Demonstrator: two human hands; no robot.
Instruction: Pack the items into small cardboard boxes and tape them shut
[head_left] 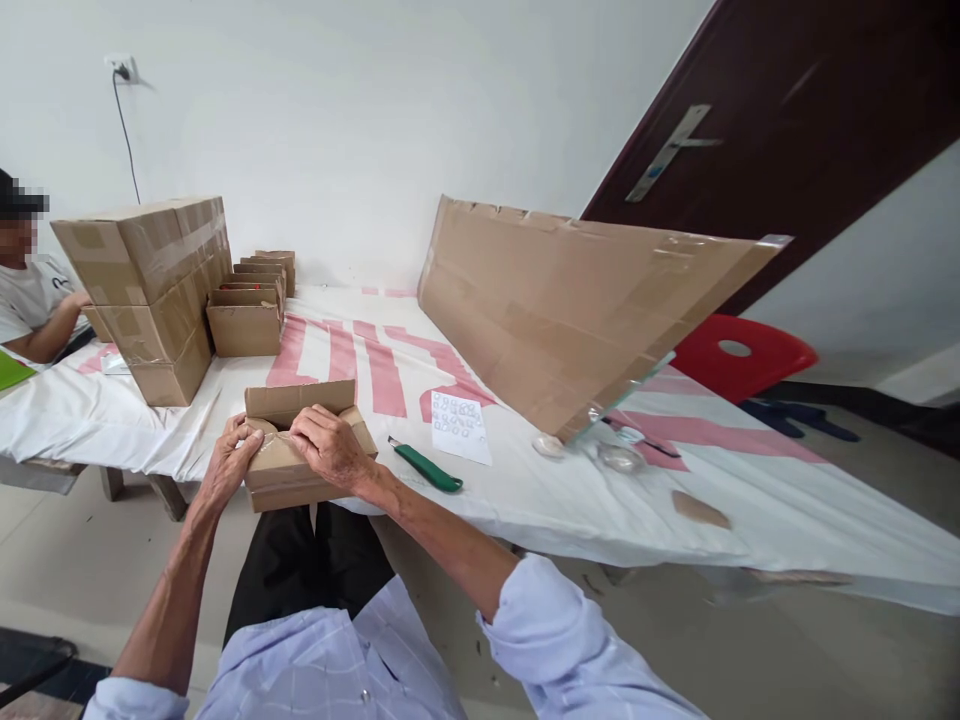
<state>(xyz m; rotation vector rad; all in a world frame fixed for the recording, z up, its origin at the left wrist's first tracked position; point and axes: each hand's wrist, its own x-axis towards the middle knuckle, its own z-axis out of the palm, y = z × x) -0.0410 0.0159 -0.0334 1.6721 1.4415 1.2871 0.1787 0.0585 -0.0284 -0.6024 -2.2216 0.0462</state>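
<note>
A small brown cardboard box point(289, 487) sits at the table's front edge before me, its back flap standing up and a front flap folded over the top. My left hand point(231, 462) grips the box's left end, thumb on top by the flap. Over the top lies my right hand point(327, 446), its fingers curled and pressed to the flap near the middle; the fingertips are partly hidden. A green utility knife point(426, 466) rests just right of the box. Beyond it is a white sheet point(460, 428) of round stickers or printed circles.
Taped boxes point(161, 262) are stacked at the left, beside a row of open boxes point(244, 328). A large cardboard sheet point(570, 300) leans over the table point(525, 505). Clear tape rolls point(621, 457) and a cardboard scrap point(700, 509) lie right. Another person point(37, 300) sits far left.
</note>
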